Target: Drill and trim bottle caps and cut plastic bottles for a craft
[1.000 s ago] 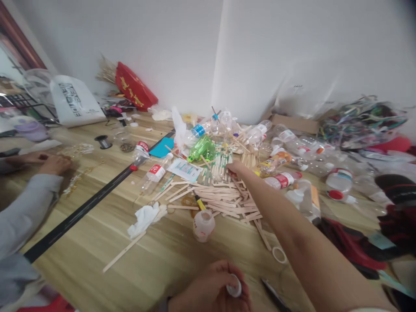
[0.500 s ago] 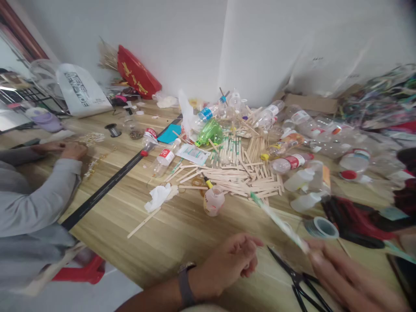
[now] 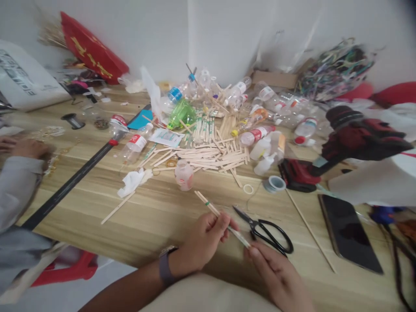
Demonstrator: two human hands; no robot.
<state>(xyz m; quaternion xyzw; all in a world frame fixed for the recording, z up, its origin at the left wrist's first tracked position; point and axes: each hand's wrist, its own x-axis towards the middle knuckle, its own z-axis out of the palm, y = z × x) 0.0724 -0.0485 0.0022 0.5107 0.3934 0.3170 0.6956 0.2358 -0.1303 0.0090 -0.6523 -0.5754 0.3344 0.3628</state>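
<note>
Pinching the sticks point(image 3: 211, 207) mid-length, the left hand point(image 3: 205, 238) is left of the scissors point(image 3: 252, 223), like the sticks; the right hand point(image 3: 276, 272) pinches their near end. A loose pinch could let one slide; being so near, the right hand could knock the scissors.

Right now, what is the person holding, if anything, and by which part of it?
Thin wooden sticks: the left hand grips them near the middle, the right hand at the end nearer the person.
</note>
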